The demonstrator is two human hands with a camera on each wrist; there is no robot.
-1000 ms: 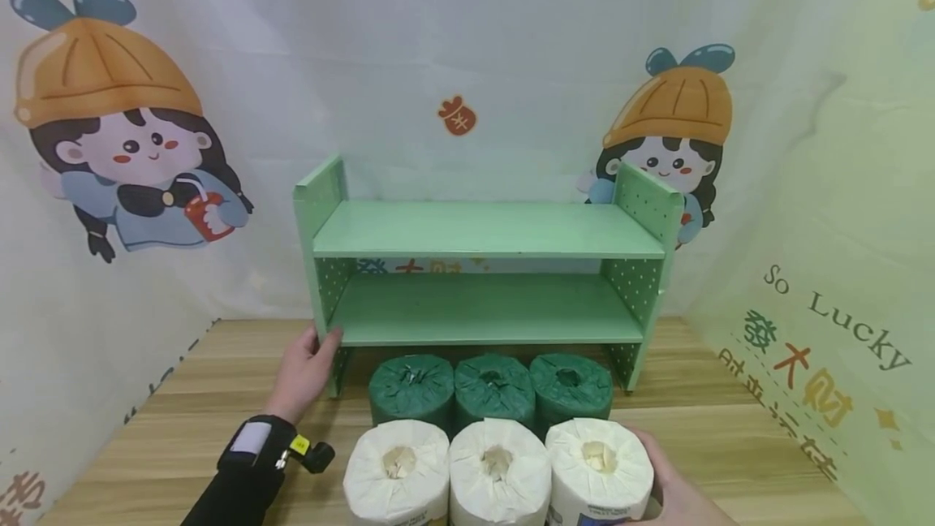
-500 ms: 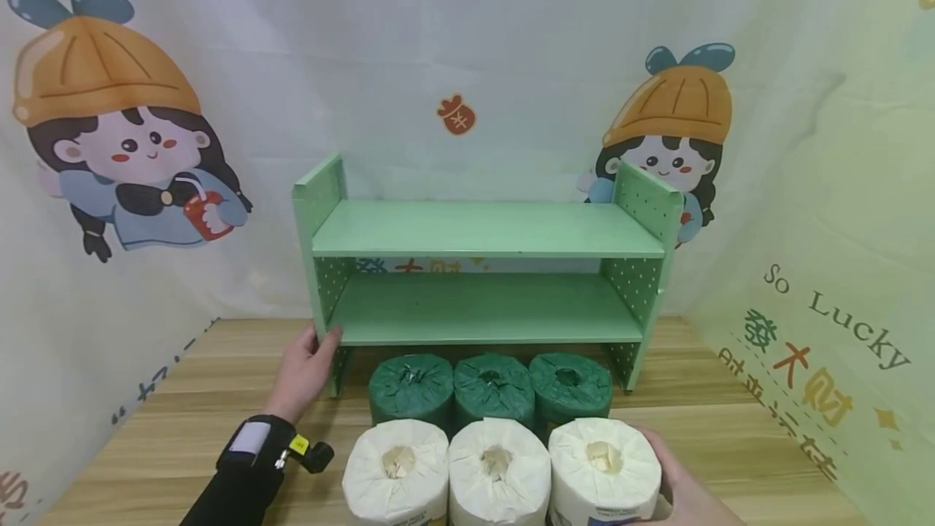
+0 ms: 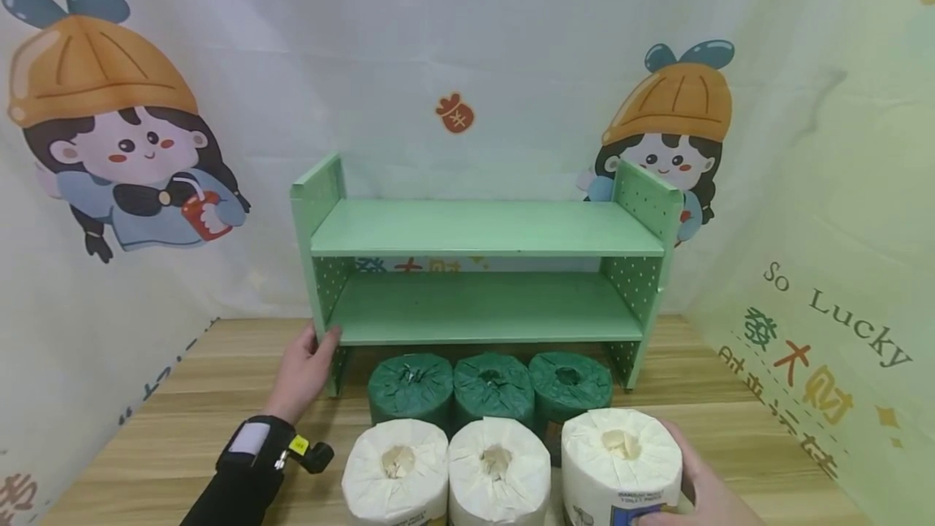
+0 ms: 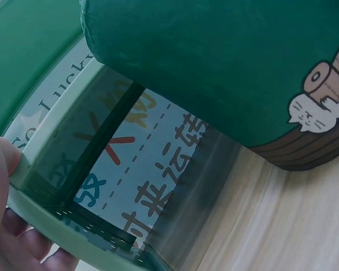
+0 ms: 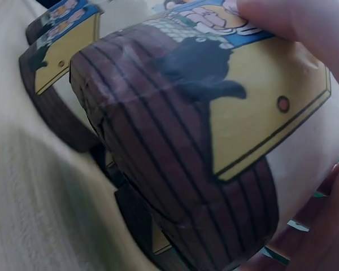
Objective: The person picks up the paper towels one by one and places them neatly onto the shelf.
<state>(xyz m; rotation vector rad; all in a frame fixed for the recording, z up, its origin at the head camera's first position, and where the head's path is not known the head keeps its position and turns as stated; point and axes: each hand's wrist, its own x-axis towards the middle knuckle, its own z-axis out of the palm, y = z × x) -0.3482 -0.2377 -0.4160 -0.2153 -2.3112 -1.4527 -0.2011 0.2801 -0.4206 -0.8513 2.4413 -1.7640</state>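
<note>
My left hand [image 3: 303, 372] holds the lower left upright of a green two-tier shelf [image 3: 482, 227]. In the left wrist view its thumb [image 4: 1, 164] lies on the frame's edge, with fingers behind the panel. My right hand [image 3: 707, 484] grips the rightmost white-wrapped toilet paper roll [image 3: 621, 473] from its right side. The right wrist view shows this roll [image 5: 175, 135] tilted, its printed base apparently off the table. Two more white rolls [image 3: 499, 473] stand to its left. Behind them, three green-wrapped rolls [image 3: 493, 390] stand in a row before the shelf.
Everything stands on a wood-grain table [image 3: 183, 437]. A printed cloth [image 3: 467, 47] hangs behind it and along both sides. The shelf's right upright [image 3: 634, 364] reaches down to the table just behind the green rolls.
My right hand has moved the rightmost white roll rightward and slightly up, opening a gap beside the middle white roll. My left hand stays on the shelf.
</note>
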